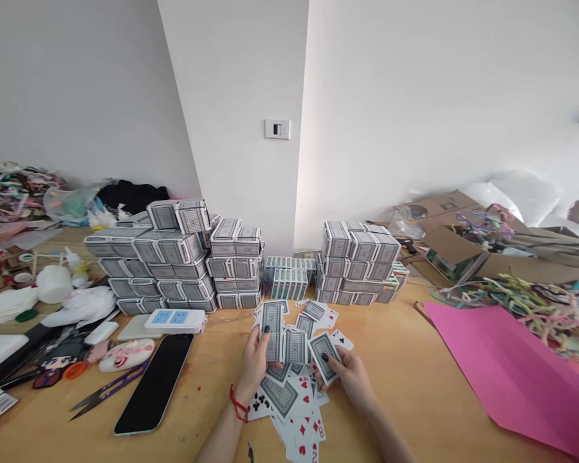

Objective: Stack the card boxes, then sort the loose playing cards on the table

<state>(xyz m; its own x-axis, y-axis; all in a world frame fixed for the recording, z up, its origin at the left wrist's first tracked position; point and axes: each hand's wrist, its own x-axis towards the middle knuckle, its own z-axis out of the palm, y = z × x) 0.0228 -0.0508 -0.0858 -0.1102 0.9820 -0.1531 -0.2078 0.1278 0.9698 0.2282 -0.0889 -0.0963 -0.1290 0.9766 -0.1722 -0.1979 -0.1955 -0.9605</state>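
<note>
My left hand (257, 357), with a red string bracelet at the wrist, grips upright playing cards (271, 325) whose grey patterned backs face me. The thumb presses on their front. Between my hands another grey-backed card block (296, 347) stands beside them. My right hand (350, 373) pinches a tilted playing card (324, 355), thumb on its back; whether more lie behind it I cannot tell. Under and around both hands spread loose playing cards (302, 399), some face up with red and black suits, others face down.
Stacked card blocks (174, 251) rise at back left, more card blocks (359, 257) at back right, with small boxes (289, 283) between. A phone (154, 386), scissors (109, 389) and a power strip (175, 320) lie left. Pink paper (506, 373) and tangled cords (516, 308) lie right.
</note>
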